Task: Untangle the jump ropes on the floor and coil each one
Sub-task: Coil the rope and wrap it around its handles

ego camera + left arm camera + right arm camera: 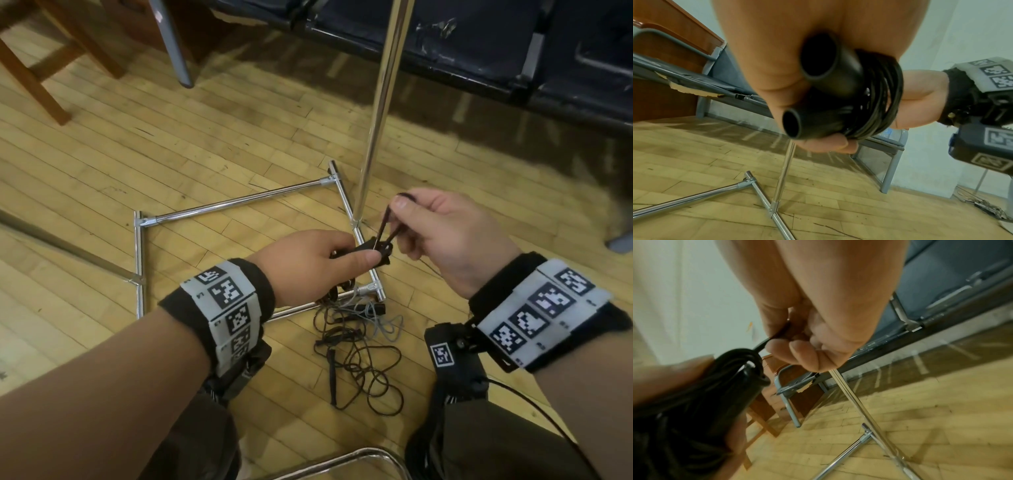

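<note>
My left hand (329, 260) grips a black jump rope's two handles (830, 78) held side by side, with its cord wound round them in a coil (885, 104). My right hand (442, 233) pinches a short loop of that black cord (385, 226) between thumb and fingers, just above and right of the handles. In the right wrist view the coiled bundle (731, 382) sits low left, and the cord (764, 342) runs up into my right fingers (789, 348). A tangle of black and grey ropes (359, 342) lies on the floor below my hands.
A chrome rack base (239, 202) lies on the wooden floor, its upright pole (380, 102) rising just behind my hands. A wooden stool (37, 58) stands back left, dark benches (479, 48) back right. A chrome chair rim (342, 462) is at the bottom edge.
</note>
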Demonstrator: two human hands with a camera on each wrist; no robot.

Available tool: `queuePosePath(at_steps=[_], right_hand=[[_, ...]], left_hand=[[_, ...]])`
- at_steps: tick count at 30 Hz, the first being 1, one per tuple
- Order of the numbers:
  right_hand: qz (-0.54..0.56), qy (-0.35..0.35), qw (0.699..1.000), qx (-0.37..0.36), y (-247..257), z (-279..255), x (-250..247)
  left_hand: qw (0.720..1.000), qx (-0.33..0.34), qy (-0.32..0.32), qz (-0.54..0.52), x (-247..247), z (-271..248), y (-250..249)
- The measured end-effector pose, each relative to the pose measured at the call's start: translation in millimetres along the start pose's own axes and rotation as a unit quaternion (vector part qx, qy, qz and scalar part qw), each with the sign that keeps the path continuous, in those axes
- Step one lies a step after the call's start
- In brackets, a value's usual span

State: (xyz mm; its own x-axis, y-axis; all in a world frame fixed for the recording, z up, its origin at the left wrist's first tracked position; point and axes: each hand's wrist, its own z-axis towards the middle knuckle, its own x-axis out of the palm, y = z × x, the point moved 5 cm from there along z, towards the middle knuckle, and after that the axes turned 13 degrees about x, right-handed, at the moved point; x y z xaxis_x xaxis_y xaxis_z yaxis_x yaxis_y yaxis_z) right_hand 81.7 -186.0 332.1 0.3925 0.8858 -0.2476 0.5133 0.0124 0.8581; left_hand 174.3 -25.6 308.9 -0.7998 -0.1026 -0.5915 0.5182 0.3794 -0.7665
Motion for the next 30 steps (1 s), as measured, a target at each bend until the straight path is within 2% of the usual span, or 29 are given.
queuePosePath(at_steps=[6, 9, 13, 15, 18, 21, 25, 30], right_hand=[[0.182, -0.066, 0.979, 0.057, 0, 6, -23], [0.203, -0.041, 0.976, 0.072, 1, 5, -18], [0.165, 0.04, 0.983, 0.076, 3, -2, 3], [0.131, 0.051, 0.988, 0.057, 6, -5, 10], [0.105, 0.028, 0.994, 0.023, 15, -11, 13], [0.107, 0.013, 0.994, -0.003, 27, -23, 10], [0.085, -0.013, 0.996, -0.037, 51, -53, 10], [0.031, -0.041, 0.996, -0.078, 100, -98, 5]], left_hand=[[0.995, 0.041, -0.081, -0.045, -5, 1, -13], [0.994, 0.04, -0.09, -0.041, -3, 1, -13], [0.988, 0.012, -0.114, -0.107, -1, -3, -11], [0.985, 0.01, -0.128, -0.114, -4, -3, -13], [0.985, 0.008, -0.132, -0.109, -10, -4, -18], [0.98, 0.012, -0.121, -0.161, -13, -7, -22], [0.97, 0.057, -0.111, -0.209, -23, -22, -41], [0.953, 0.106, -0.187, -0.214, -57, -45, -83]])
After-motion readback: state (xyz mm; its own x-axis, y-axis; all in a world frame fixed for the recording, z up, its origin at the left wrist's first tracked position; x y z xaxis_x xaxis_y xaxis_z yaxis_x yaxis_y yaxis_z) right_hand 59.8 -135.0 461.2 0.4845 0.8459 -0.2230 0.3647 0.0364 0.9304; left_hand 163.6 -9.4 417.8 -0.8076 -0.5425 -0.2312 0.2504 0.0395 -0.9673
